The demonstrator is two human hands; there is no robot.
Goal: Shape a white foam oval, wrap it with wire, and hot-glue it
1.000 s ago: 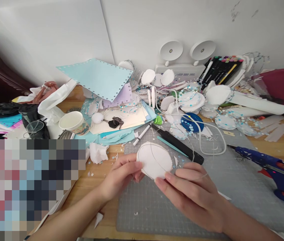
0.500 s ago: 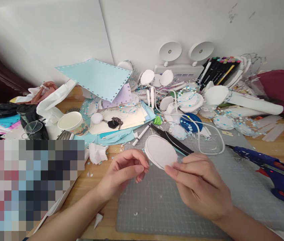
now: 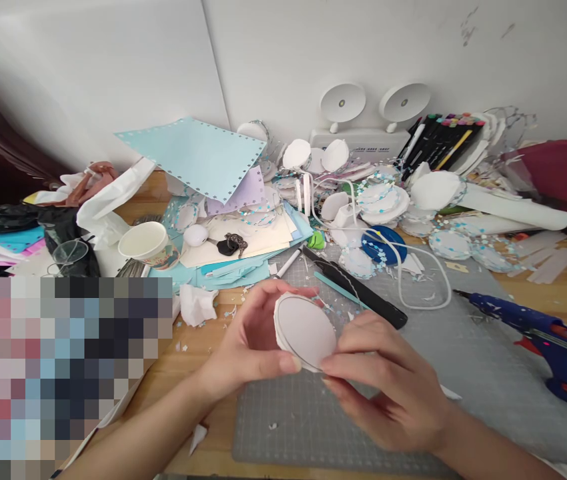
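A white foam disc (image 3: 305,331) with a thin wire ring around its rim is held up between both hands, its face turned toward me, above a grey cutting mat (image 3: 313,413). My left hand (image 3: 253,340) cups its left edge, index finger over the top and thumb under the bottom. My right hand (image 3: 388,383) pinches its lower right edge with thumb and fingertips. Both hands are closed on the disc.
A blue hot glue gun (image 3: 538,333) lies on the mat at right. Behind the hands are a black craft knife (image 3: 363,293), a white pen (image 3: 288,263), a paper cup (image 3: 147,243), stacked coloured paper (image 3: 198,157), several decorated white discs (image 3: 383,197) and a marker set (image 3: 443,137).
Half a second ago only my right hand held the disc, farther up and to the right. Now the disc is lower and my left hand grips it again.
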